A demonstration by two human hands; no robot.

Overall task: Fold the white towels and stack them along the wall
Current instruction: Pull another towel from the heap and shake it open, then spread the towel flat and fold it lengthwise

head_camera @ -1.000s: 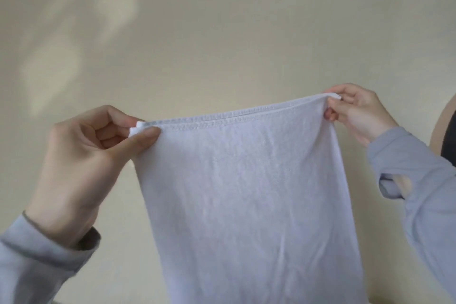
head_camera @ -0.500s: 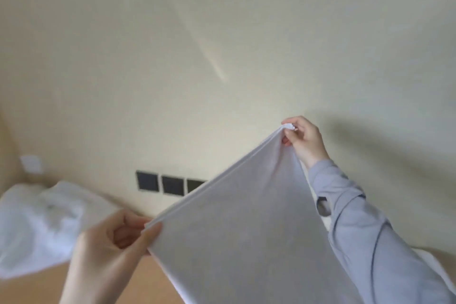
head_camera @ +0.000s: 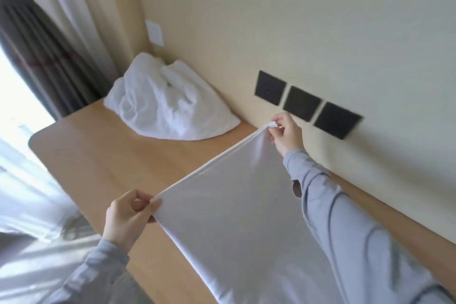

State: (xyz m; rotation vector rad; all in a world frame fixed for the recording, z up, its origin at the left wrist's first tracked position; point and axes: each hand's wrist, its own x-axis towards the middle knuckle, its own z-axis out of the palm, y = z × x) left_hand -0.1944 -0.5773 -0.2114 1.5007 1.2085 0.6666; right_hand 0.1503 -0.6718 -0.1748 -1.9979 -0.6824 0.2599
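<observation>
The towel (head_camera: 234, 205) is up in the air, stretched tight between two hands. Its top edge is a straight line that runs from close to the person out toward the wall (head_camera: 296, 20). The rest of the cloth hangs down from that edge and goes out of the bottom of the picture, so I cannot tell where it ends. The edge looks like it may be two layers, but it is too fine to be sure.

The left hand (head_camera: 125, 217) pinches the near corner between thumb and fingers. The right hand (head_camera: 286, 133) pinches the far corner, just beside the wall. So the right hand is the one nearer the wall, and the left hand is nearer the person. I think the next move is to lay the towel down flat or bring the two corners together, and the tight edge will help keep it neat.

Under the towel is a wooden bench (head_camera: 111, 160) that runs along the wall. At its far end, against the wall in the corner, sits a pile of white towels (head_camera: 167, 106), all crumpled and not folded. It is well apart from both hands.

On the wall are three dark squares (head_camera: 301, 103) in a row. A dark curtain (head_camera: 37, 44) hangs at the left, with bright light beside it.
</observation>
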